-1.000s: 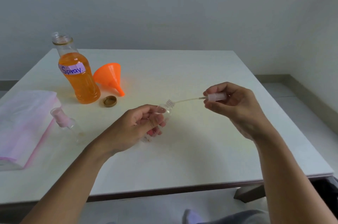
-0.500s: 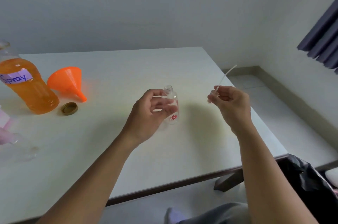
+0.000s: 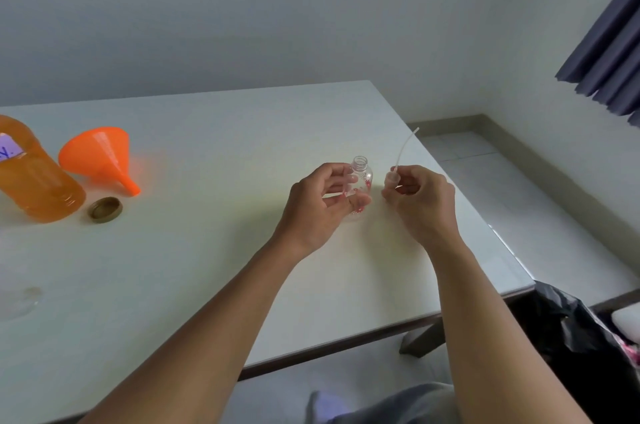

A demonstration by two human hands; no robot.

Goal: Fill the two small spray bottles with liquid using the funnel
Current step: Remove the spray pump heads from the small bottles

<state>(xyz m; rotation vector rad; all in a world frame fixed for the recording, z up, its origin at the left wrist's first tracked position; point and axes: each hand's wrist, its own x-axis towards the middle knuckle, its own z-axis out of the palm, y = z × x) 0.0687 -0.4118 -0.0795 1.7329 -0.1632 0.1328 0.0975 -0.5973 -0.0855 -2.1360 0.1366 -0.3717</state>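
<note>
Open bottle [image 3: 361,178] is pinched upright in left hand [image 3: 320,205]; sprayer [image 3: 398,164] clamped in right hand [image 3: 420,197]; funnel [image 3: 98,157] lies well left, nearer left hand.

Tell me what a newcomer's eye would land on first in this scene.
The bright orange funnel lying on its side at the table's left draws the eye first, next to the big bottle of orange liquid cut by the frame's left edge, with a gold cap in front. Then the middle: the left hand holds a small clear spray bottle, open-necked, while the right hand holds its removed sprayer top, tube pointing up.
</note>
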